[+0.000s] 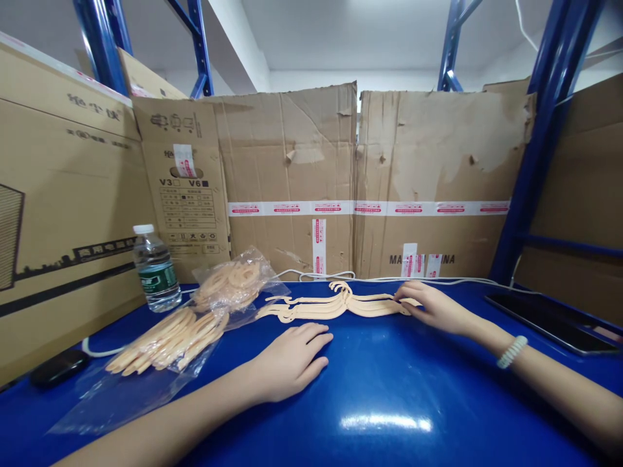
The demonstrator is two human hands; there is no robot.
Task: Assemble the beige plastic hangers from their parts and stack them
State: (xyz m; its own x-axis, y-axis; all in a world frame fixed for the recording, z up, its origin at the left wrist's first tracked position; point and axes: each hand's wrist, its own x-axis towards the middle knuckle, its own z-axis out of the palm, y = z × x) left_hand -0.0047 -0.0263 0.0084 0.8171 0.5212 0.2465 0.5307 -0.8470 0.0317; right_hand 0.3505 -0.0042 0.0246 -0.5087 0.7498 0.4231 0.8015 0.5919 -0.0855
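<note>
Several beige hangers (316,311) lie stacked on the blue table, their hooks bunched together at the middle and pointing away from me. My left hand (294,360) rests palm down on the table just in front of them, fingers stretched out and holding nothing. At the right end of the stack, my right hand (423,305) has its thumb and fingers around the hanger tips. How many hangers it grips cannot be made out. A pale beaded band circles my right wrist.
Left of the hangers lie clear plastic bags (170,344) with more beige pieces. A water bottle (158,272) stands behind them, near a black object (59,368). A dark tablet-like device (549,321) lies right. Cardboard (292,162) walls the back, with a white cable along its foot.
</note>
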